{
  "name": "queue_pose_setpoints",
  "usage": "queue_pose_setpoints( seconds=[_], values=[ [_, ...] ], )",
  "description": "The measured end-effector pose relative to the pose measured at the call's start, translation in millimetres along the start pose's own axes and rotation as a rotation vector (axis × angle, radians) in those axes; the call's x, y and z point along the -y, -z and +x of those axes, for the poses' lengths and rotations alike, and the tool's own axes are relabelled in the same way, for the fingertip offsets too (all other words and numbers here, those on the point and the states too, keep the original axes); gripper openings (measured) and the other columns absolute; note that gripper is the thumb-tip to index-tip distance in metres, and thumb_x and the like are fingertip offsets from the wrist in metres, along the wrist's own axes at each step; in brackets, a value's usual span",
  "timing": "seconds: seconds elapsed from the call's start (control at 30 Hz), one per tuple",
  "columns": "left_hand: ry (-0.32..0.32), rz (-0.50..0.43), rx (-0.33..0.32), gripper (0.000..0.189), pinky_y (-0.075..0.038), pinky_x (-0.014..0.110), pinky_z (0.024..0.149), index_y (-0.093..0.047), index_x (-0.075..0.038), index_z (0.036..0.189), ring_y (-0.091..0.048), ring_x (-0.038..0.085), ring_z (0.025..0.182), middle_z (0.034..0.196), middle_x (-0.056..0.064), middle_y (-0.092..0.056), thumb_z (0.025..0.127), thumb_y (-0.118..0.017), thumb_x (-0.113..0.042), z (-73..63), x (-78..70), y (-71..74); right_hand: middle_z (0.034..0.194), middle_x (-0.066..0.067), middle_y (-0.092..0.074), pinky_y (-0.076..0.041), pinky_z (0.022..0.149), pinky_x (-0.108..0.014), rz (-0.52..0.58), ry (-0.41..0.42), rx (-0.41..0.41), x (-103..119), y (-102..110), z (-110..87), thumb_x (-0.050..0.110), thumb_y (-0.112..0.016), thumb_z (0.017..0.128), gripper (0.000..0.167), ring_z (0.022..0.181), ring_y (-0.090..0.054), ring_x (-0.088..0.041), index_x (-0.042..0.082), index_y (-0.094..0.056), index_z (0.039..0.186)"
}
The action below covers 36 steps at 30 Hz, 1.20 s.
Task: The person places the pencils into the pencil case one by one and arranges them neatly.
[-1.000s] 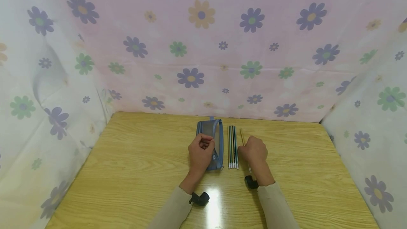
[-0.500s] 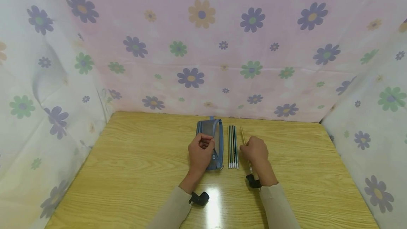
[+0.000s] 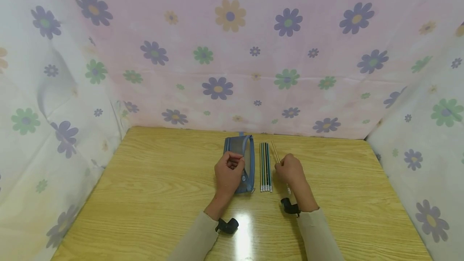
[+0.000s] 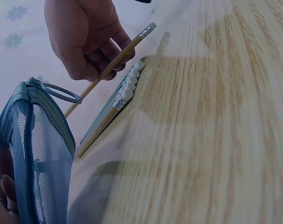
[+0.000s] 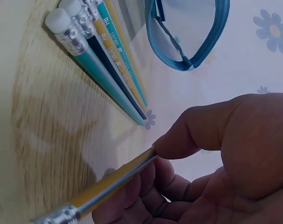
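Observation:
My left hand (image 3: 229, 173) grips the near side of a blue mesh pencil case (image 3: 237, 145), whose zipped mouth gapes toward the right. In the left wrist view the mesh side (image 4: 50, 154) and a ring-shaped zipper pull (image 4: 57, 91) show. Between thumb and fingers, my right hand (image 3: 291, 169) pinches a yellow pencil (image 5: 115, 182), tilted above the table, its metal eraser end toward me. A row of several pencils (image 3: 266, 166), striped yellow, teal and dark with white erasers, lies side by side between the case and my right hand.
The wood-grain table (image 3: 163, 172) carries these things near its back edge. A flower-patterned cloth (image 3: 239, 51) hangs behind and on both sides. A black camera mount (image 3: 227, 226) sits on the left wrist, another mount (image 3: 289, 206) on the right.
The right hand has shifted slightly to the right with the yellow pencil, which now slants more, its far end swung left. The left hand, case and row of pencils stay put.

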<state>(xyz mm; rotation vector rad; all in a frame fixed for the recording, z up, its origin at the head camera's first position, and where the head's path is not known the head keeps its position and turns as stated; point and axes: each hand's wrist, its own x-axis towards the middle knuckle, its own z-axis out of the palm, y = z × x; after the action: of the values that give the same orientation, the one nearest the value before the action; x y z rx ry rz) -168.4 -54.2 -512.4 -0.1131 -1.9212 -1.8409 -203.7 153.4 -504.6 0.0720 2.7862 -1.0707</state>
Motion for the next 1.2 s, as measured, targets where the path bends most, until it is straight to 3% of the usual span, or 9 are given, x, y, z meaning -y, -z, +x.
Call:
queue_pose_setpoints(
  seconds=[0.4,0.9,1.2],
  values=[
    [0.019,0.003,0.006,0.005,-0.050,0.017,0.060,-0.071,0.011,0.095,-0.068,0.036,0.067,0.082,0.023,-0.070,0.090,-0.070,0.013,0.8,-1.9,0.1,0.049,0.008,-0.024,-0.024,0.045,-0.025,0.032,0.016,0.032,4.3,3.0,-2.2,0.004,-0.054,0.098,0.054,0.046,-0.020,-0.010,0.019,-0.033,0.050],
    [0.019,-0.009,0.016,0.006,-0.050,0.016,0.060,-0.070,0.010,0.095,-0.068,0.037,0.068,0.082,0.024,-0.070,0.090,-0.068,0.011,0.6,-0.7,1.2,0.050,0.006,-0.027,-0.028,0.048,-0.027,0.061,0.022,0.062,6.9,-0.9,-2.0,0.010,-0.059,0.100,0.053,0.046,-0.025,-0.012,0.017,-0.038,0.052],
    [0.032,-0.005,0.015,0.006,-0.050,0.016,0.060,-0.070,0.011,0.096,-0.068,0.041,0.069,0.083,0.024,-0.071,0.090,-0.069,0.011,0.2,-2.1,1.5,0.052,0.005,-0.025,-0.027,0.046,-0.028,0.094,0.020,0.087,14.3,-1.0,-4.4,0.011,-0.056,0.103,0.052,0.046,-0.023,-0.012,0.017,-0.035,0.055]
  ],
)
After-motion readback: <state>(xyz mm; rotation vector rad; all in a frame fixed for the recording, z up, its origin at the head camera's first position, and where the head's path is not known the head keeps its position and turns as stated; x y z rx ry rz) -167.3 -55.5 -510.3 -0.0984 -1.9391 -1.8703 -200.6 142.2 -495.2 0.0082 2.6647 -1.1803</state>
